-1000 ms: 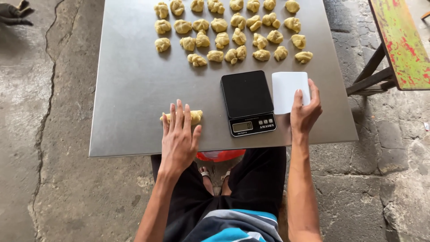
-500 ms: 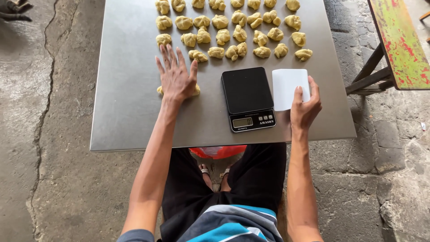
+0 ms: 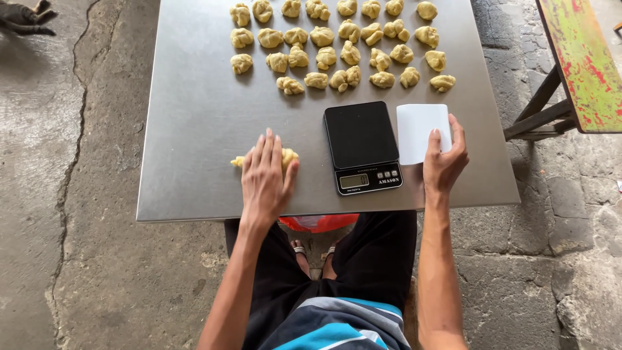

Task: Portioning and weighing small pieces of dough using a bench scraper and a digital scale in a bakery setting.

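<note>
Pulled back toward the near edge, left hand [image 3: 267, 176] lies flat, fingers spread, on dough piece [image 3: 285, 157] on steel tabletop [image 3: 194, 129]. Right hand [image 3: 444, 162] unmoved, pinching white scraper [image 3: 421, 129] beside one black scale [image 3: 363, 146]. About 27 dough knots [image 3: 343, 45] sit far side; cracked concrete floor [image 3: 65, 194].

Left hand [image 3: 267, 176] is flat on a strip of yellowish dough [image 3: 287, 156], pressing it onto the steel surface [image 3: 194, 116] just left of the black kitchen scale [image 3: 362, 146]. Right hand [image 3: 445, 157] grips a white scraper card [image 3: 420, 129] just right of the scale. Beyond the scale sit rows of knotted dough pieces [image 3: 337, 45]. A red bag [image 3: 319, 222] peeks out below the scale, under the surface's edge.
</note>
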